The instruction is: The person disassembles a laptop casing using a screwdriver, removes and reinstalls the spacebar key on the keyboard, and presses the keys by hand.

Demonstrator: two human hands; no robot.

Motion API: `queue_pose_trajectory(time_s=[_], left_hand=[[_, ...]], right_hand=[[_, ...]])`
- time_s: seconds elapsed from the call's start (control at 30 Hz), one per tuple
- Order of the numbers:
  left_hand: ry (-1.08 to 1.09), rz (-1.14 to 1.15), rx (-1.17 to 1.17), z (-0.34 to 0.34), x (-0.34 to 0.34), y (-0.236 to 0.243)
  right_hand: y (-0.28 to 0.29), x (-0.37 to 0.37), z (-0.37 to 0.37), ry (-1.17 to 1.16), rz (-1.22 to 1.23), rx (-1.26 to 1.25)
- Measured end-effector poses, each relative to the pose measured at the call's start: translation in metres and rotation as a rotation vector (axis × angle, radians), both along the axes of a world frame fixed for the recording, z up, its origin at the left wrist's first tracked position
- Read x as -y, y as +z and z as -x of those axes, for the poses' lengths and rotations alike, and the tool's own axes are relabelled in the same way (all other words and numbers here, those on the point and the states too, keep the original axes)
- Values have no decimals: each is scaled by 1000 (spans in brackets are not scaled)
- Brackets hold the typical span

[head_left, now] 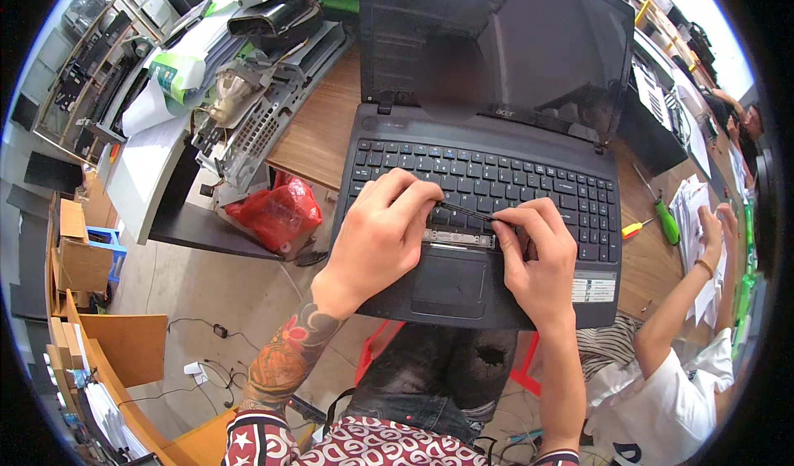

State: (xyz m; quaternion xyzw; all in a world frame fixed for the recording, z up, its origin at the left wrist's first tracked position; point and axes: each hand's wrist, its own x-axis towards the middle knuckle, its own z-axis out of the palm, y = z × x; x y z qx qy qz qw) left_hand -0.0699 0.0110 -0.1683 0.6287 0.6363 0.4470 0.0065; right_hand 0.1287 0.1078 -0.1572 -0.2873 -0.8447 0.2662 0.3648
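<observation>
A black laptop stands unfolded in front of me, its dark screen tilted back. Over the lower rows of its keyboard I hold a long, thin black key cap that looks like the space bar, tilted up between both hands. My left hand pinches its left end, and my right hand grips the right end with thumb and fingers. Below it, the bare pale slot of that key shows, just above the touchpad.
Right of the laptop lie a green-handled screwdriver and a yellow-handled tool. Another person's arm reaches over papers there. On the left are a metal chassis with loose parts, and a red plastic bag below the tabletop.
</observation>
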Motion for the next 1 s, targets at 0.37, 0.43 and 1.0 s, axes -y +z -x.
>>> queue_pose_trajectory(time_s=[0.37, 0.43, 1.0], left_hand=[[38, -38, -55, 5, 13, 10], [35, -35, -37, 5, 12, 8], [-75, 216, 10, 14, 15, 17]], right_hand=[[0, 2, -3, -17, 38, -64], [-4, 1, -3, -27, 50, -76], [-3, 1, -3, -128, 70, -166]])
